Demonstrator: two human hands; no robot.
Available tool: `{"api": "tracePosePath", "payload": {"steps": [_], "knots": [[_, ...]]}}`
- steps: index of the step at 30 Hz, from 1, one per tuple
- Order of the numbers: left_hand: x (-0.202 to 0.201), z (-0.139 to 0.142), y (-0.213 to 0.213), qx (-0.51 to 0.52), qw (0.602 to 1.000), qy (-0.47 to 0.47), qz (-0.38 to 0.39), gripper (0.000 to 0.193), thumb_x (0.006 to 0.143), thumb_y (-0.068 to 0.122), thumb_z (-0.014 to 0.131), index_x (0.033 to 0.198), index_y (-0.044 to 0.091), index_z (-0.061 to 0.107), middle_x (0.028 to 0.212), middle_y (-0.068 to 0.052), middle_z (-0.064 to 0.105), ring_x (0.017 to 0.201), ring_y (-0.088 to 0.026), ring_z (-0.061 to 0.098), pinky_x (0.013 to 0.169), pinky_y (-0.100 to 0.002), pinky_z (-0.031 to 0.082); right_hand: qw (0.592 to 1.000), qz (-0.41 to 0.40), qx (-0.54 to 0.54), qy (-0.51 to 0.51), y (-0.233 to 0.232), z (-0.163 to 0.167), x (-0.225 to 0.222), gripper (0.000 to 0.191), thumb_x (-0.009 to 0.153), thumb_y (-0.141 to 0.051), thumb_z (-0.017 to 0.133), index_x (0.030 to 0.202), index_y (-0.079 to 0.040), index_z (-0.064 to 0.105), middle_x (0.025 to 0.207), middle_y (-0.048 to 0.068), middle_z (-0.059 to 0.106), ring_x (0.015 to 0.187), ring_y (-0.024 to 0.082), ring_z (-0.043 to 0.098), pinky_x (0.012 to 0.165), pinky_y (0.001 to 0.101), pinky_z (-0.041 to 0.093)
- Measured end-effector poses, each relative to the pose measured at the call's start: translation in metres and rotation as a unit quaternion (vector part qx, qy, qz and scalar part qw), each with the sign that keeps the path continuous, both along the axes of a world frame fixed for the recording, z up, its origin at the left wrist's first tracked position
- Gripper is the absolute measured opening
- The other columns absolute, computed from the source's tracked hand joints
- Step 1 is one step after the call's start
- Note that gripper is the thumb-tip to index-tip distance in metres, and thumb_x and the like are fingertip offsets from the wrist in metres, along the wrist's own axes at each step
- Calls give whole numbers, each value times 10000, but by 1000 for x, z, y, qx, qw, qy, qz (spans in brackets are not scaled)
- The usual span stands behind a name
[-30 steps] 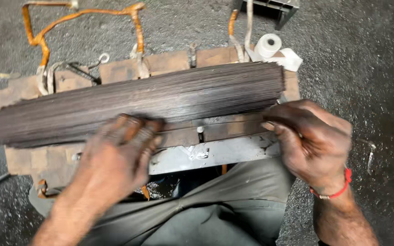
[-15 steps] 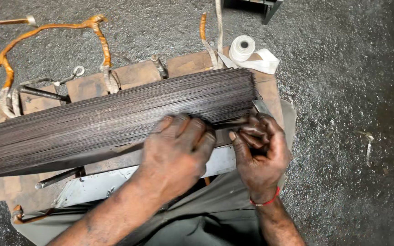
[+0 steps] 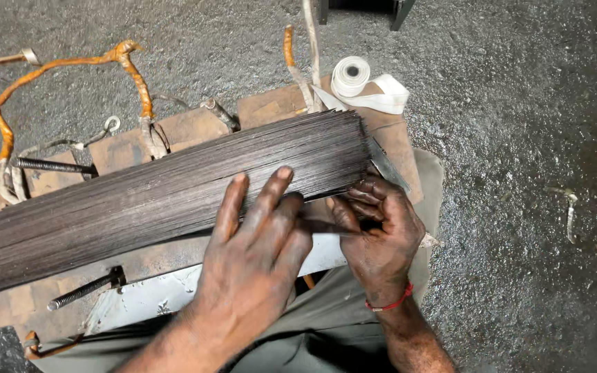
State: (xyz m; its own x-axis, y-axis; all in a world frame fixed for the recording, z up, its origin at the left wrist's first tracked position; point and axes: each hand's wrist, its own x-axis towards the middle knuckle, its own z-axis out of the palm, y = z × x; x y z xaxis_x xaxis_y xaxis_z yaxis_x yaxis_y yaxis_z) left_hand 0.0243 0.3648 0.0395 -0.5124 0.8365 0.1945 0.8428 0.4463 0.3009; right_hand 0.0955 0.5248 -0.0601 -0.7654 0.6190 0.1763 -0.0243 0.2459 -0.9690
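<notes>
While the left hand [image 3: 253, 266] presses flat, fingers spread, on the long stack of thin dark laminations [image 3: 160, 197] lying across the core on the floor, the right hand [image 3: 381, 231] pinches one sheet at its near right edge; stacking looks well advanced, unfinished

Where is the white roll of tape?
In the head view, the white tape roll lies on the ground at top centre, just beyond the far right end of the dark laminated stack.

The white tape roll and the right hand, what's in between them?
In the head view, the end of the dark lamination stack and a brown block under it lie between the tape roll and the right hand.
</notes>
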Motion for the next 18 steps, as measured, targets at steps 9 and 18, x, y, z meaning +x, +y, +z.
{"api": "tracePosePath", "payload": {"steps": [9, 18], "knots": [[31, -27, -16, 6, 999, 5, 31, 259, 860, 121, 617, 1081, -9, 652, 1438, -272, 553, 1458, -407, 403, 1204, -688, 211, 999, 1, 51, -19, -1, 2, 1, 358, 906, -35, 813, 1175, 71, 601, 1144, 165, 703, 1039, 198, 762, 866, 282, 675], [26, -23, -16, 20, 999, -19, 20, 279, 765, 72, 646, 1027, -23, 650, 1341, -256, 592, 1430, -426, 425, 1188, -699, 238, 997, -11, 65, -31, -1, 4, 1, 352, 871, -39, 828, 1133, 64, 618, 1053, 147, 738, 954, 187, 776, 800, 283, 669]]}}
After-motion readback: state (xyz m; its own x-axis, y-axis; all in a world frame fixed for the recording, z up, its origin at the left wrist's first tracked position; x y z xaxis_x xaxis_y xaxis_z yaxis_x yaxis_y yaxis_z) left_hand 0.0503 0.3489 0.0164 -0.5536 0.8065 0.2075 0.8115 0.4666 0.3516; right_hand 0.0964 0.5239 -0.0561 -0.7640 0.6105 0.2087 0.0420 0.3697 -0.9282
